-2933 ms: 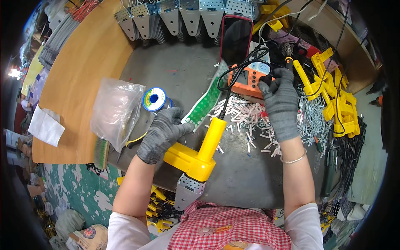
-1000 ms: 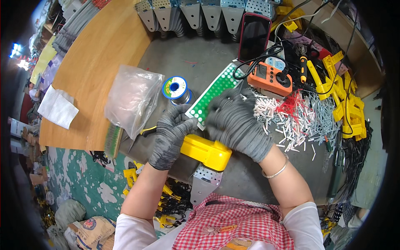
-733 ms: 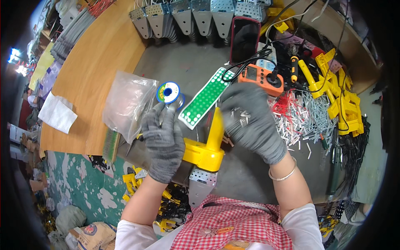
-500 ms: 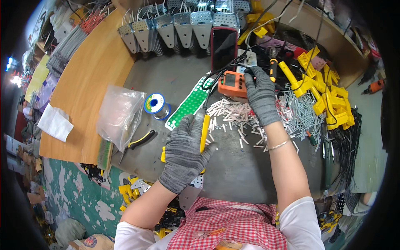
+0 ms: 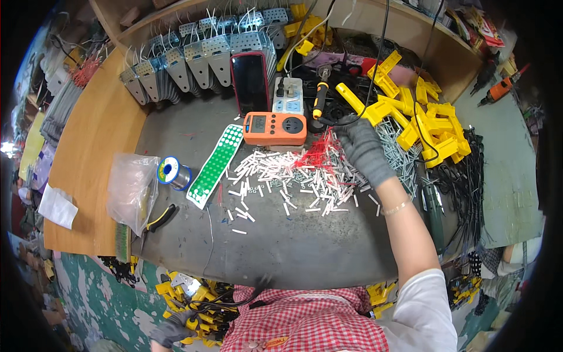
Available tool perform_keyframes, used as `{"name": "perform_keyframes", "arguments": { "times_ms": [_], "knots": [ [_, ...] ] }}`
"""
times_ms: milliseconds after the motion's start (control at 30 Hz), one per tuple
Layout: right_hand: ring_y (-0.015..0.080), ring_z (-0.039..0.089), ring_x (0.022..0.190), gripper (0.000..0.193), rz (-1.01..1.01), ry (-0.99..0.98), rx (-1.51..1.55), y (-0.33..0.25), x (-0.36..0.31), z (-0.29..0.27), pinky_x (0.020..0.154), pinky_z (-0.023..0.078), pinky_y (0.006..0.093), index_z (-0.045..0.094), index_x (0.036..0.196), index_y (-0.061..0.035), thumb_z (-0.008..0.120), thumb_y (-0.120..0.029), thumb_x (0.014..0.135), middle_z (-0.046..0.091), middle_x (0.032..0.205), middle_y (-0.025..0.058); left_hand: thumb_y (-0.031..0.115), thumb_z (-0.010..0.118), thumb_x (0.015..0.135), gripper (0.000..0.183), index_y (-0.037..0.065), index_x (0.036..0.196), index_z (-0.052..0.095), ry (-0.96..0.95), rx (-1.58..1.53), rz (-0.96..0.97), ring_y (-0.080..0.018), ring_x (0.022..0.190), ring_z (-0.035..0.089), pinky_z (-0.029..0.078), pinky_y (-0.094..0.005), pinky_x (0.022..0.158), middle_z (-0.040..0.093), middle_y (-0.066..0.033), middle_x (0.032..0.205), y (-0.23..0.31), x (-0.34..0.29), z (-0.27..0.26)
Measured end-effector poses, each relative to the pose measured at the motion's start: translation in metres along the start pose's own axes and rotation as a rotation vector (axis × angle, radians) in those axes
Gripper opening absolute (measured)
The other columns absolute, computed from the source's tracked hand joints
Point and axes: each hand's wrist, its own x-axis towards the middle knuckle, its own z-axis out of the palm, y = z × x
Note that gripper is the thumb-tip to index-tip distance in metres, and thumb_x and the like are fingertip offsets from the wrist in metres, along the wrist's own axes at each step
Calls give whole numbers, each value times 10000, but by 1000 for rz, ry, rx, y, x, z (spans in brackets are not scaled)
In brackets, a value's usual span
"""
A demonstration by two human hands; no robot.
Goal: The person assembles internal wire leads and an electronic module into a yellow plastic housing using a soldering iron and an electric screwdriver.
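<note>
My right hand (image 5: 366,151), in a grey knit glove, is over the right edge of the small parts. Its fingers point down among the red wires (image 5: 319,151), white tubes (image 5: 325,196) and long screws (image 5: 390,141), and their tips are hard to make out. Below the table's front left, my left hand (image 5: 170,330), also gloved, is beside a heap of yellow parts with black cords (image 5: 202,308). Its fingers are blurred. A dark cord (image 5: 258,291) smears across the apron. The orange meter (image 5: 275,129) stands behind the tubes, its socket face bare.
A solder spool (image 5: 174,172), green dotted sheet (image 5: 216,164), pliers (image 5: 161,218) and plastic bag (image 5: 132,190) lie left. Behind are a phone (image 5: 250,85), power strip (image 5: 287,97), soldering iron (image 5: 321,100) and metal brackets (image 5: 176,64). Yellow parts (image 5: 437,126) and black cables (image 5: 469,182) crowd the right.
My left hand has gone from the table down to the lower left; the yellow-handled piece it held is gone from the table. My right hand has left the meter, whose black cord is off.
</note>
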Motion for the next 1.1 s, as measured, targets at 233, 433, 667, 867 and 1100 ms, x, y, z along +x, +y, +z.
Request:
{"name": "perform_keyframes", "arguments": {
  "times_ms": [233, 433, 667, 867, 1100],
  "knots": [
    [394, 611, 984, 267, 209, -93, -458, 23, 39, 26, 840, 504, 481, 681, 971, -107, 691, -246, 743, 649, 999, 185, 386, 681, 799, 555, 256, 1334, 606, -196, 554, -569, -307, 1336, 466, 418, -417, 1063, 499, -87, 1471, -91, 48, 87],
    [392, 605, 997, 340, 311, -93, -423, -5, 42, 21, 878, 501, 465, 673, 954, -68, 750, -293, 711, 645, 996, 202, 326, 679, 931, 475, 17, 1287, 621, -265, -328, 98, -245, 1103, 649, 492, -384, 962, 660, -154, 1243, 102, -1, -112],
    [282, 583, 797, 231, 296, 168, 203, -33, -25, -23, 760, 484, 382, 615, 902, 5, 730, -141, 765, 605, 827, 123, 99, 628, 882, 325, 94, 1206, 646, 1423, 431, 582, -367, 1058, 644, 503, -388, 939, 677, -192, 1140, 226, 144, -366],
    [108, 549, 781, 260, 747, -164, 992, -83, -78, -74, 717, 455, 257, 664, 953, -45, 730, -199, 754, 626, 849, 2, -8, 549, 810, 477, 73, 1280, 556, 1532, 730, 119, -387, 1108, 615, 508, -442, 934, 600, -212, 1220, 242, 210, -496],
    [187, 639, 937, 389, 722, -172, 1316, -115, -86, -68, 867, 518, 329, 640, 1048, 69, 701, -233, 812, 659, 1006, 95, -9, 631, 809, 360, 98, 1153, 649, 1444, 875, 988, -358, 971, 657, 533, -384, 897, 676, -143, 1084, 276, 195, -404]
  ]
}}
